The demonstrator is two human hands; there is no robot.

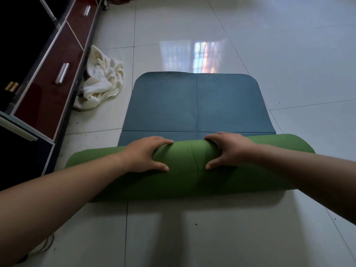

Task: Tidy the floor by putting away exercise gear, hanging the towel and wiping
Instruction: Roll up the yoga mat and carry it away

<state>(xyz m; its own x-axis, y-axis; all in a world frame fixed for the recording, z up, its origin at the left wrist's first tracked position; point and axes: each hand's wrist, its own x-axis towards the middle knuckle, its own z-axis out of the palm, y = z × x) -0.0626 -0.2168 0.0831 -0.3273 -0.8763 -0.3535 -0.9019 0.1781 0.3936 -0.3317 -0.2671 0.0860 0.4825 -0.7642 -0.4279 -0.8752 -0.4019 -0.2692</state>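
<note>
One mat (192,170), half rolled on the floor (289,54). The green roll lies crosswise and the flat blue part runs away from it. Left hand (146,154) and right hand (229,151) grip the roll mid-length, fingers curled over the far side, thumbs splayed on the near side, equally close. Likely next push: forward. One crumpled towel (102,81) lies left of the mat, by the cabinet (57,60).

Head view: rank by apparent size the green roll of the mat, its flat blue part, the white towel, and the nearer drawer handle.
1. green roll (nearest the camera, so its lead is unsure)
2. flat blue part
3. white towel
4. nearer drawer handle
</note>
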